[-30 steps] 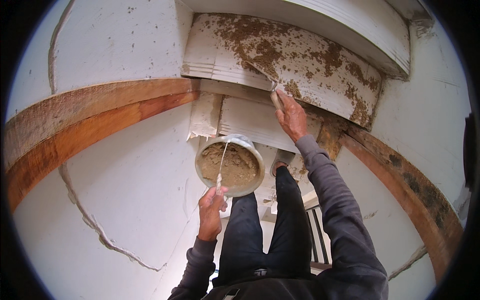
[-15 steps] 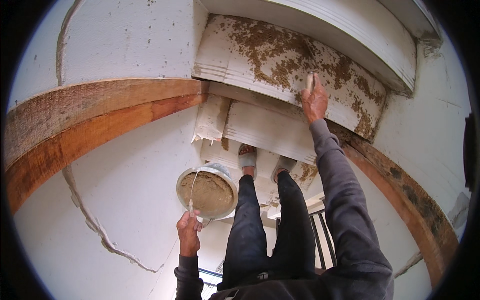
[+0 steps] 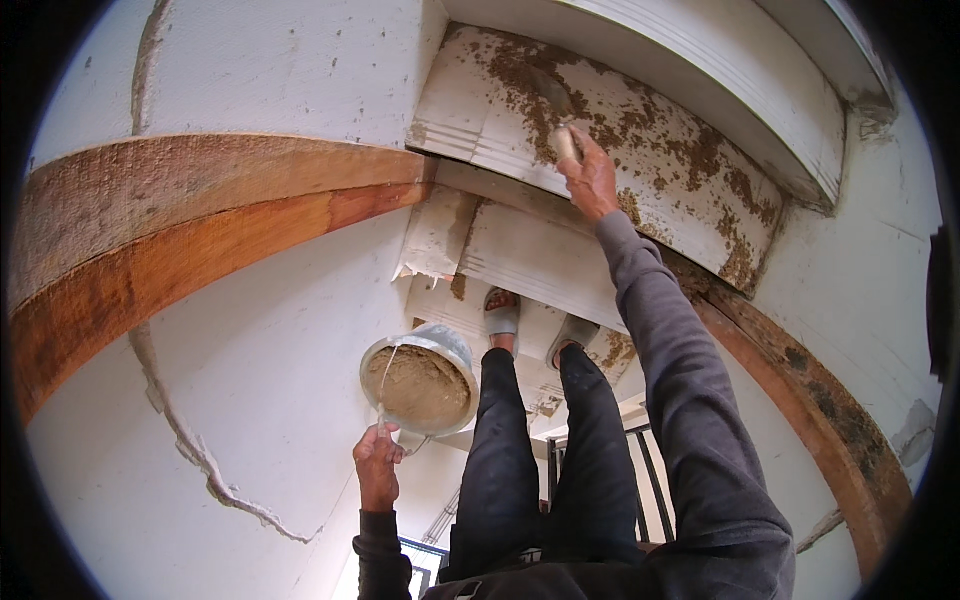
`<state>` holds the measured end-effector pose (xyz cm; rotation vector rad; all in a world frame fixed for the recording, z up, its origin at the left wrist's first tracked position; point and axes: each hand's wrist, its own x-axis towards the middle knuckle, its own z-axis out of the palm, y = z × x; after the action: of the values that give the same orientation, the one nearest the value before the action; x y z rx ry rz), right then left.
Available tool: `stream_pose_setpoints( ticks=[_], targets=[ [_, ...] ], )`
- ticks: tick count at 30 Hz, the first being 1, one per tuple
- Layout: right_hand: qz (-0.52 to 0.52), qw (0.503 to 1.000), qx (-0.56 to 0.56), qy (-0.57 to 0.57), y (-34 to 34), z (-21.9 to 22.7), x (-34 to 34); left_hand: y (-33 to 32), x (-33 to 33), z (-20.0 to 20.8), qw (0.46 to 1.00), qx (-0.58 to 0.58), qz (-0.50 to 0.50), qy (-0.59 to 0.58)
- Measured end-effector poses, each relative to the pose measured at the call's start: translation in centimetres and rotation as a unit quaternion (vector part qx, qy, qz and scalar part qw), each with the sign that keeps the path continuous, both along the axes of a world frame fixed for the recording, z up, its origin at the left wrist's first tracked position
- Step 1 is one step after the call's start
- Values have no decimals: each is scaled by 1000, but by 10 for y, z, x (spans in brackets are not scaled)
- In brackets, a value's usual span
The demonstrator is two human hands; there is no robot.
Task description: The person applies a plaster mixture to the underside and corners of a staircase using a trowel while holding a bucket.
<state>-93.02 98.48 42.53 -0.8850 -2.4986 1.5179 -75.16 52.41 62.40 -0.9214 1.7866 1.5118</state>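
Observation:
My left hand (image 3: 377, 465) is closed round the handle of a pale bucket (image 3: 452, 344), which hangs tilted beside my legs. Brown, damp-looking mortar (image 3: 425, 392) fills much of it. Over the stair step (image 3: 460, 105) ahead, my right hand (image 3: 591, 178) grips the light handle of a trowel (image 3: 566, 146). The trowel's blade is blurred and hard to make out against the step. Crumbly brown mortar patches (image 3: 690, 150) are scattered over the step's pale surface around and to the right of the tool.
A wooden beam (image 3: 230, 165) runs in from the left, and another wooden beam (image 3: 800, 370) curves down on the right. Higher steps (image 3: 690, 60) rise beyond. My sandalled feet (image 3: 502, 312) stand on a lower step. Dark metal railing bars (image 3: 652, 480) show below right.
My right hand has swept the trowel leftward across the step. My left hand still holds the bucket, and the whole view has shifted slightly.

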Motion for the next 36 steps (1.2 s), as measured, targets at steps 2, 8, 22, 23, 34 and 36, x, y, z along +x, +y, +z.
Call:
stream_pose_setpoints(
  ticks=[2,8,22,23,34,36],
  targets=[
    [-50,999,-1,-9,3,-4,14,-5,3,-2,1000,0,1,4],
    [-194,980,38,-25,1,4,45,-17,10,-2,1000,-1,9,-3],
    [-3,996,88,16,-47,30,-44,-61,78,-14,991,-114,-47,-43],
    [-15,993,114,20,-45,19,-34,-65,82,-14,990,-121,-55,-51],
    [30,978,200,-47,-52,-14,-28,-101,151,-27,988,-122,-42,-91],
    [59,982,178,-21,-63,-7,-32,-103,156,-25,987,-123,-28,-99]
  ],
)
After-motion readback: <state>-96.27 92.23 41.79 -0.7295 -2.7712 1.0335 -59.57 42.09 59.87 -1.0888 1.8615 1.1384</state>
